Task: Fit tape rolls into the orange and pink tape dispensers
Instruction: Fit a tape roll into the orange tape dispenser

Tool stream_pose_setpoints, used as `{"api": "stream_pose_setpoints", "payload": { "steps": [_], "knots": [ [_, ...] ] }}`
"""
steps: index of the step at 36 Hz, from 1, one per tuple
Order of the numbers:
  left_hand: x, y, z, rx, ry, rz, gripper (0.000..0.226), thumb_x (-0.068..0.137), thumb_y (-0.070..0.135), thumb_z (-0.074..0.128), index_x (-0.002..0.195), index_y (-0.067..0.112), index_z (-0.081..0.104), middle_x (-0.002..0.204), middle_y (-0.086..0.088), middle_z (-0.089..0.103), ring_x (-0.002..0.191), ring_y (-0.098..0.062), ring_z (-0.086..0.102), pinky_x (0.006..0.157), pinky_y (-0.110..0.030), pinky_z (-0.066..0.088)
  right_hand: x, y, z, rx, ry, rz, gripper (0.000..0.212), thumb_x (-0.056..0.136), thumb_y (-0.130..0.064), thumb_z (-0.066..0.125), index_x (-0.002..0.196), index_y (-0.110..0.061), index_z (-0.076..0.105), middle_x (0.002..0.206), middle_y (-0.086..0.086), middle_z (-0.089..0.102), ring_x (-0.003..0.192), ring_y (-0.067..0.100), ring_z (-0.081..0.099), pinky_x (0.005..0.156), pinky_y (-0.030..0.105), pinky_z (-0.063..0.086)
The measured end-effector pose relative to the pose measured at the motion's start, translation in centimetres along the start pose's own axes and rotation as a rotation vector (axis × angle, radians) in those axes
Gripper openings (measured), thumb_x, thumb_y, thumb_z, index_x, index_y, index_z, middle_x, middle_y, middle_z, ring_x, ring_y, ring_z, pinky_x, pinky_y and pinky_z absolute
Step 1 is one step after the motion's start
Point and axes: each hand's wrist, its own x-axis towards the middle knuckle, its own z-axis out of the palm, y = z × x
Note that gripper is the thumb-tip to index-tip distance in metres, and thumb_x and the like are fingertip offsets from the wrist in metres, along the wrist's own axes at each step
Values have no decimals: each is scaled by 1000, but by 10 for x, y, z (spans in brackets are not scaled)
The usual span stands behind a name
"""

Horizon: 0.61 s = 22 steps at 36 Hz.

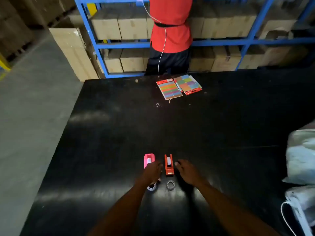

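A pink tape dispenser (149,160) and an orange tape dispenser (169,165) stand side by side on the black table (221,133); each shows a white roll inside. My left hand (152,172) lies over the near end of the pink dispenser, and I cannot tell whether its fingers grip it. My right hand (186,171) rests just right of the orange dispenser, fingers loosely apart, holding nothing. Two small tape rolls lie nearer to me: a clear one (151,187) partly under my left wrist and a dark ring (170,184) below the orange dispenser.
Two packs of coloured sticky tabs (179,86) lie at the table's far edge. A person in a red shirt (171,24) stands behind the table at blue shelves (221,42) holding cartons. White plastic bags (301,159) sit at the right edge.
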Motion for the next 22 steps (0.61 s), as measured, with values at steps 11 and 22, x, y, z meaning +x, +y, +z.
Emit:
{"api": "stream_pose_setpoints", "payload": {
  "steps": [11,22],
  "knots": [
    [31,14,18,-112,-33,33,29,101,13,41,103,-3,65,90,-24,70,74,-32,65,66,-25,45,23,-23,24,57,111,-32,41,104,-42,24,139,-29,40,136,9,45,116,30,56,95,40,45],
    [38,8,30,-328,-51,110,17,102,22,46,104,5,41,70,0,60,48,-9,59,47,-17,50,11,-20,13,391,114,14,33,98,-60,29,123,-41,41,109,-6,67,102,21,66,80,34,48]
  ]
}}
